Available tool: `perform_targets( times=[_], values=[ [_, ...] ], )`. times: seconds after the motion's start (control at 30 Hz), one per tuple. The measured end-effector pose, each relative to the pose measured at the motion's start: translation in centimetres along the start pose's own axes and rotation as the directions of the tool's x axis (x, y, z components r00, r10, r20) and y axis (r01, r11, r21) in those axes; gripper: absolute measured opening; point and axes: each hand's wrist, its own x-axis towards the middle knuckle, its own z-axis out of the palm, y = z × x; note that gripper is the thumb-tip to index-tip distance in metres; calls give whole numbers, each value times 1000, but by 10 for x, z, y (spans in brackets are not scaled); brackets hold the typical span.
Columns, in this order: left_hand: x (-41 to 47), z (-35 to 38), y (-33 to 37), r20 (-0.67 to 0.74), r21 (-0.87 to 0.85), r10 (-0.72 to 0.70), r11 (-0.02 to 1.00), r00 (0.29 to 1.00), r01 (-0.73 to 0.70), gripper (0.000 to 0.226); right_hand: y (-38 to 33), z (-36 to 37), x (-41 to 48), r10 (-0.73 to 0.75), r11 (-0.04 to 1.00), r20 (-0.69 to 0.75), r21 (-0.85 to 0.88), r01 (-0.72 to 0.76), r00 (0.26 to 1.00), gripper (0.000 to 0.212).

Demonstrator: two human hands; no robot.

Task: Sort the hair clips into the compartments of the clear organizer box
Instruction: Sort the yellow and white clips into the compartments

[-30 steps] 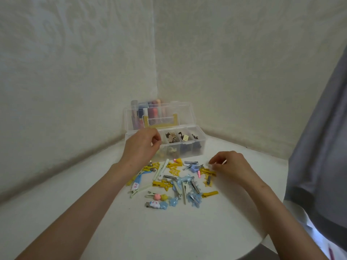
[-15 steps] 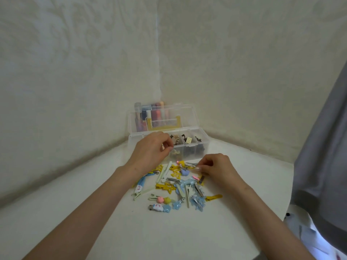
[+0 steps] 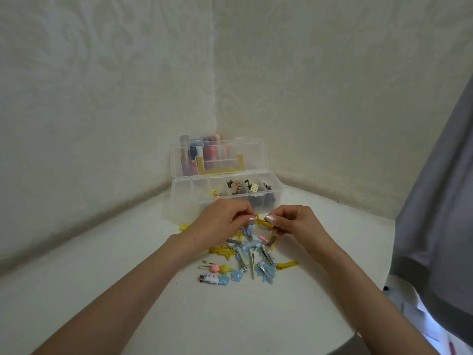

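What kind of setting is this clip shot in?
Probably a room in a home: a white table set into a corner of patterned wallpaper, a grey curtain alongside, hair clips spread before a clear organizer box.

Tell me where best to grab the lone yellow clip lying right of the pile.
Probably pinch the yellow clip across its narrow width near mid-length, coming straight down. It lies flat on the table, long axis roughly left-right, with bare surface along its near edge and right end.
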Motion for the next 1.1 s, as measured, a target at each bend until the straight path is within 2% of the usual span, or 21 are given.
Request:
perform_targets(
  times=[0.2,0.3,0.43,0.53,0.63,0.77,0.97,1.1],
  values=[
    [1,-4,-2,-78,-45,4,999,997,-7,15,-2,1,0,-41,999,-21,31,41,999,13],
    [2,-20,-6,-195,-87,-46,996,980,30,11,3,1,2,-88,990,-129,-119,72,988,14],
    [4,-51,-19,-383,-163,-163,981,909,107,6,11,2,4,-137,938,-174,-340,71,975,12],
    [3,-70,-37,-495,-152,-217,975,841,162,6,12,4,4,-152,929,-165,-361,84,974,12],
    [1,-77,-52,-544,-58,-240,967,804,249,8,11,2,4,-150,922,-153,-379,82,977,11],
    [5,-72,-54,-490,113,-249,932,836,344,19,11,2,4,-144,920,-153,-384,75,978,12],
    [26,-72,-53,-322,109,-347,911,881,398,7,10,3,3,-141,920,-143,-385,76,980,13],
    [31,-63,-61,-160,195,-391,888,906,417,5,8,1,2,-143,924,-143,-373,81,979,12]
  ],
)
